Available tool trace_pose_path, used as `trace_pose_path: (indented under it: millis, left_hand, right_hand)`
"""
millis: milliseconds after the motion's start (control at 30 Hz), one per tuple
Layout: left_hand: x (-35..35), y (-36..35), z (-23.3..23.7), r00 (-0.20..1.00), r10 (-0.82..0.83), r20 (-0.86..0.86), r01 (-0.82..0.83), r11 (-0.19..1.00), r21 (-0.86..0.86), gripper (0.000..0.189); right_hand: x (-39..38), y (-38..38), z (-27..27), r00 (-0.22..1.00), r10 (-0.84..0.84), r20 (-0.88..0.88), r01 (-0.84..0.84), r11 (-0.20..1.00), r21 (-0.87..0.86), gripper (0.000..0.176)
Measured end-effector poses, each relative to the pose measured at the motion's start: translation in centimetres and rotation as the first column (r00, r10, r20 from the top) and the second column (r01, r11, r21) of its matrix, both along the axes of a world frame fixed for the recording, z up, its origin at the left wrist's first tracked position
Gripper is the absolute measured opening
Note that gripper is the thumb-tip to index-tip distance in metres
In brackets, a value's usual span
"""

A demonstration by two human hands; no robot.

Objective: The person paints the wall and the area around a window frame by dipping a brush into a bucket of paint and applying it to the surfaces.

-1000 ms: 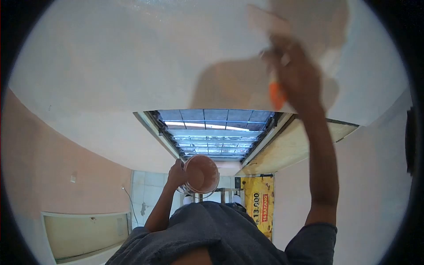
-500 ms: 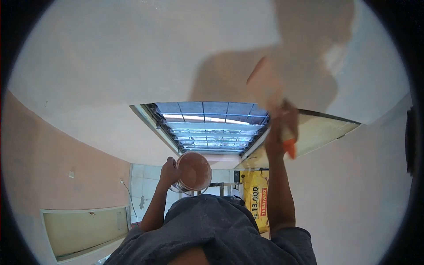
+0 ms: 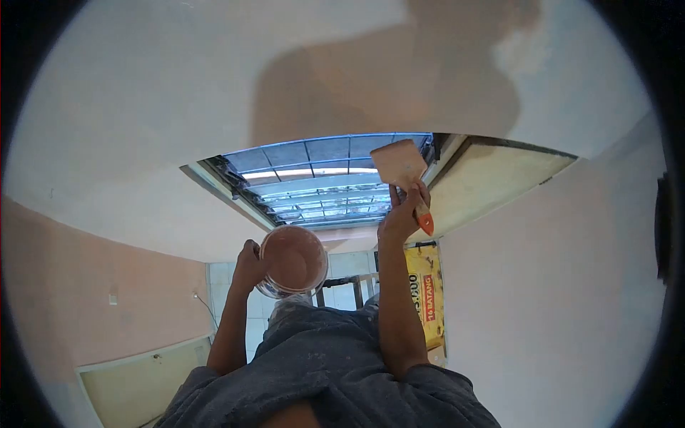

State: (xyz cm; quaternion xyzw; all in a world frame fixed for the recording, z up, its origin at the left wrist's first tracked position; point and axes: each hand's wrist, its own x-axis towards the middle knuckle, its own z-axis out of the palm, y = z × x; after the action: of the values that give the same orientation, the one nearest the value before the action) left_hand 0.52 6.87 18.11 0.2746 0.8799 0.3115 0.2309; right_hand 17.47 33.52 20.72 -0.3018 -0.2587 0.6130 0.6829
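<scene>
Left hand (image 3: 247, 265) grips round bucket of pinkish paint (image 3: 292, 261); right hand (image 3: 401, 217) closed on wide orange-handled paintbrush (image 3: 402, 166). Yellow banner (image 3: 428, 303) reads "16 BATANG".

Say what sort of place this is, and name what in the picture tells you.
Most likely an indoor room being repainted. A darker peach patch lies on the pale ceiling; the left hand holds a paint bucket of the same colour, and the right hand grips a wide paintbrush.
</scene>
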Motion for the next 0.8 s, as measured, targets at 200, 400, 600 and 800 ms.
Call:
trace_pose_path:
  millis: [200, 400, 600, 800]
  left_hand:
    - [-0.9, 0.6, -0.8, 0.994, -0.044, -0.102, 0.045, 0.999, 0.014, 0.026]
    - [-1.9, 0.2, -1.1, 0.998, -0.034, -0.061, 0.034, 0.999, 0.009, 0.024]
    - [-2.2, 0.7, -0.4, 1.000, -0.023, 0.021, 0.022, 0.999, 0.033, 0.025]
    - [-3.2, 0.5, -1.1, 1.000, 0.015, 0.024, -0.017, 0.996, 0.092, 0.024]
  right_hand:
    - [-2.5, 1.6, 7.3, 0.987, -0.145, -0.063, 0.143, 0.989, -0.039, 0.024]
    - [-0.8, 2.8, 19.5, 0.990, -0.139, -0.028, 0.140, 0.925, 0.354, 0.033]
    - [0.0, 5.5, 18.3, 0.990, 0.051, -0.132, 0.031, 0.833, 0.552, 0.033]
    - [-2.6, -0.5, 4.9, 0.998, -0.019, -0.067, 0.022, 0.999, 0.042, 0.033]
